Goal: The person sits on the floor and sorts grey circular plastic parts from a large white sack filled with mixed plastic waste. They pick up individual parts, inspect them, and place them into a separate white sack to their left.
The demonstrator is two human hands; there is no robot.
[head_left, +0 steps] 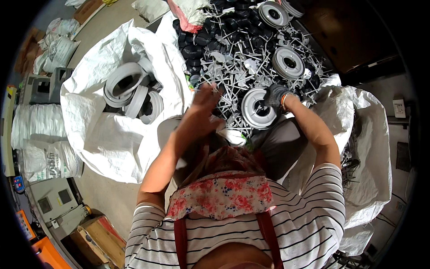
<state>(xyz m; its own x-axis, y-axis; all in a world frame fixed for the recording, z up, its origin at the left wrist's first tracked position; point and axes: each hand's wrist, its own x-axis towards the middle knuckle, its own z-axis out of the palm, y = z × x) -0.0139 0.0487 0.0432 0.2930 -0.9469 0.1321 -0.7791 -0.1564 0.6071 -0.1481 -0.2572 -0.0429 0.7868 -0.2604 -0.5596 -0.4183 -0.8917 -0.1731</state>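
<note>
My right hand (276, 96), in a dark grey glove, grips the right rim of a round grey plastic ring-shaped part (247, 109). That part lies tilted over my lap at the near edge of a heap. My bare left hand (205, 107) is to the left of it, over the heap's near left edge; motion smears its fingers, so what they hold, if anything, is unclear. Thin grey plastic sprue scraps (230, 74) cover much of the heap in front of both hands. Another round grey part (288, 62) rests on the scraps beyond my right hand.
A large open white woven sack (96, 139) on the left holds several grey rings (123, 80). Another white sack (371, 134) with scraps stands on the right. Black round parts (192, 51) lie at the heap's far left, and a further grey round part (273, 14) sits at the back.
</note>
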